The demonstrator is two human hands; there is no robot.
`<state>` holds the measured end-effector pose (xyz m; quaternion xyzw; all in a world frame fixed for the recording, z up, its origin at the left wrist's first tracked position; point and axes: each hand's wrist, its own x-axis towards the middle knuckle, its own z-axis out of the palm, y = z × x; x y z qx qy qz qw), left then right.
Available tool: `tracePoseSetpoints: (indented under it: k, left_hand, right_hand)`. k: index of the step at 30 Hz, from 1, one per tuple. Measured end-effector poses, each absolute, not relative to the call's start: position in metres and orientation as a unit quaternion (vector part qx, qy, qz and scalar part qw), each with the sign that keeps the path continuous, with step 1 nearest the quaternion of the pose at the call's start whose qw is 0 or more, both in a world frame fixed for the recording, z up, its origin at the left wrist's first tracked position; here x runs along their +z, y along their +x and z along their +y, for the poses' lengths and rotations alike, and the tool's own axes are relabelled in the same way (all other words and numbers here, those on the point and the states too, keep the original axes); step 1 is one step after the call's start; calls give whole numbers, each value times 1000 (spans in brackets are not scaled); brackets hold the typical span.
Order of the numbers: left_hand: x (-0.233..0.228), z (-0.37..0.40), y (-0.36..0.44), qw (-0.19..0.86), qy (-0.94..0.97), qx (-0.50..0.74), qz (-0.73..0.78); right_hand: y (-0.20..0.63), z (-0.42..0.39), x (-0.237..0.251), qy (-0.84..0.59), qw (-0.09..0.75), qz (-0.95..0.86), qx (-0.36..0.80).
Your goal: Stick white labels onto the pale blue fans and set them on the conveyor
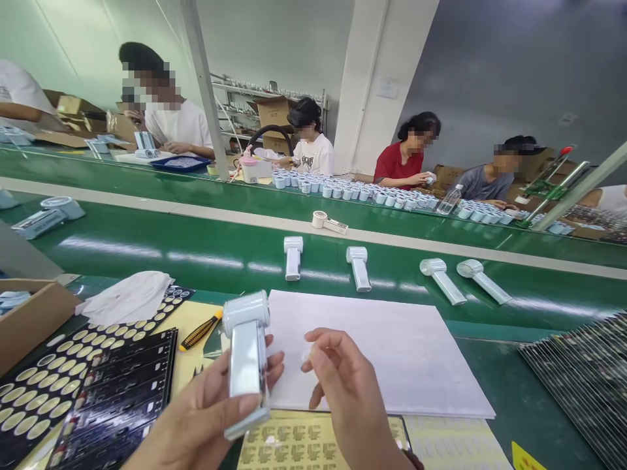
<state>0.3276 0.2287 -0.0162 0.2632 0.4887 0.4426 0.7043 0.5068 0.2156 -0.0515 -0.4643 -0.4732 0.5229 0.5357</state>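
Left hand (206, 411) clamped around a white handheld fan (246, 356); right hand (343, 385), at 3 o'clock, pinches a small clear film (307, 353).

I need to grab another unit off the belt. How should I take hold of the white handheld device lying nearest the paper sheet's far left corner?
Probably best by its straight handle: that white handheld device lies flat on the green belt, round head away from you, handle end pointing at you. Come from the near side, from above, pinching the handle's two long sides; its neighbour lies well apart, so there is room.

Left hand (206, 418) hides the fan's (247, 356) lower handle.
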Motion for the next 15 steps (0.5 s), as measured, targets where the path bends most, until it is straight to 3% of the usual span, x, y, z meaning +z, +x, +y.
tracePoseSetpoints:
  k: [5,7,15]
  left_hand:
    - [-4,311,284,610,354,452,547]
    - [-6,353,268,581,352,466,567]
    - [-50,481,247,507,389,454,621]
  right_hand:
    - [501,229,-69,-560,298,-676,376]
    - [492,236,-78,-564,239,-731,300]
    - [441,274,-146,-523,234,-817,62]
